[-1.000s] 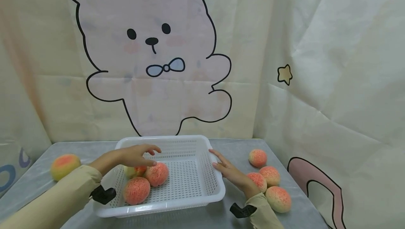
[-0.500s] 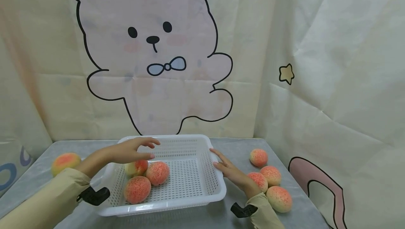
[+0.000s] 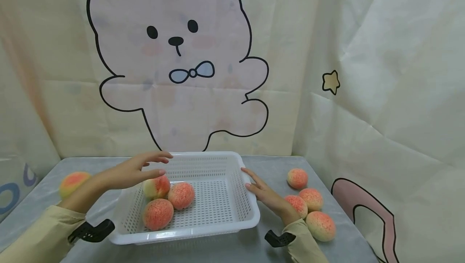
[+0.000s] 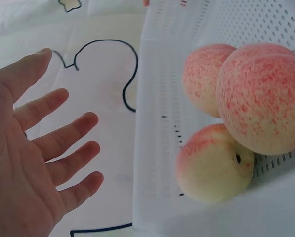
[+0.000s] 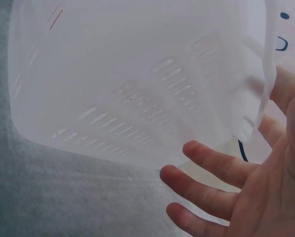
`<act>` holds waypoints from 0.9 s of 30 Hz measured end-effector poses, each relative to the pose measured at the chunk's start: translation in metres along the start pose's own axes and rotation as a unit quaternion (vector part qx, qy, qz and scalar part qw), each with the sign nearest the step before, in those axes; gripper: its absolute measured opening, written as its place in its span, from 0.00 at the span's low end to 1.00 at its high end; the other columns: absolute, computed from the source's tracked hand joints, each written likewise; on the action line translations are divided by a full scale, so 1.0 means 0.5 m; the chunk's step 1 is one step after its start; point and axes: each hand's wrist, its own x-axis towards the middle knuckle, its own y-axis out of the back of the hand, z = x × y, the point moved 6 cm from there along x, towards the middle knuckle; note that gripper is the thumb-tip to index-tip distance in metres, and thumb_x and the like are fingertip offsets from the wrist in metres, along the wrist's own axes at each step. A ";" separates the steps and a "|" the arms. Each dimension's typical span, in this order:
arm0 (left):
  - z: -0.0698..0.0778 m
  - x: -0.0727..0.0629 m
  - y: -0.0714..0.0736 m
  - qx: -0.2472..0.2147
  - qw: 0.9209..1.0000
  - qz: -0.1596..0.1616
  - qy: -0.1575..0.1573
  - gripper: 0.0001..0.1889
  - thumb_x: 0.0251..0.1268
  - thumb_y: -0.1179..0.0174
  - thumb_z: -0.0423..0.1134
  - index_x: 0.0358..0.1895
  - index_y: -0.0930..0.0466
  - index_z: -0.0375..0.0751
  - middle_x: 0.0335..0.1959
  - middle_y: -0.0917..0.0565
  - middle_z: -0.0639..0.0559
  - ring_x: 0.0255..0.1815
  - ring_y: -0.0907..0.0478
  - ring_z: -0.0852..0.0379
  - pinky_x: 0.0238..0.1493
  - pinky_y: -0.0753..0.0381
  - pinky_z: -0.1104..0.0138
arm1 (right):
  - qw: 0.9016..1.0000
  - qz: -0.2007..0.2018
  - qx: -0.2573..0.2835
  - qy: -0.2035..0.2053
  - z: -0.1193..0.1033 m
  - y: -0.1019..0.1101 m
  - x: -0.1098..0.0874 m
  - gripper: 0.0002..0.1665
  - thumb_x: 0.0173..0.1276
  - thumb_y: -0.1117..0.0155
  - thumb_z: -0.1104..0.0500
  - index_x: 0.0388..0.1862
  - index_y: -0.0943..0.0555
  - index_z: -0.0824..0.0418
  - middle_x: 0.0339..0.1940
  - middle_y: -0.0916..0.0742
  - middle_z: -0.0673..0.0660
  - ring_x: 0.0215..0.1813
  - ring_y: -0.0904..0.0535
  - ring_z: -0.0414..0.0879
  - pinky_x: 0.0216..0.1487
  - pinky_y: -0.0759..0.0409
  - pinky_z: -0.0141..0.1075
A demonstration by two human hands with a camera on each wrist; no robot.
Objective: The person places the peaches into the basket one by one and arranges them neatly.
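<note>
A white perforated plastic basket (image 3: 203,234) sits on the table with three peaches inside, grouped toward its left end: a yellow-red peach (image 3: 157,187), a pink peach (image 3: 181,195) and another pink one (image 3: 158,214). My left hand (image 3: 127,172) hovers over the basket's left side, holding nothing; the left wrist view shows its fingers (image 4: 63,138) spread and apart from the fruit. At the right rim, my right hand (image 3: 267,196) rests its thumb and index finger on the edge. The remaining fingers (image 5: 201,192) extend loosely outside the wall in the right wrist view.
Several more peaches (image 3: 320,226) lie on the table right of the basket, close to my right forearm. One yellow-red peach (image 3: 74,184) lies at the far left, partly behind my left arm. A printed cloth backdrop (image 3: 276,126) stands behind the grey-covered table (image 3: 254,234).
My left hand has drawn back left from above the peaches, uncovering more of the yellow-red one in the basket. The right hand has stayed at the right rim.
</note>
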 end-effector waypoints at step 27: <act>-0.183 -0.190 0.144 0.029 0.977 0.204 0.053 0.25 0.78 0.45 0.39 0.74 0.35 0.44 0.56 0.33 0.90 0.53 0.38 0.92 0.40 0.30 0.84 | 1.000 0.008 -0.001 -0.004 0.004 0.002 0.001 0.35 0.85 0.60 0.51 0.85 0.58 0.43 0.75 0.31 0.70 0.58 0.19 0.47 0.59 0.22 0.43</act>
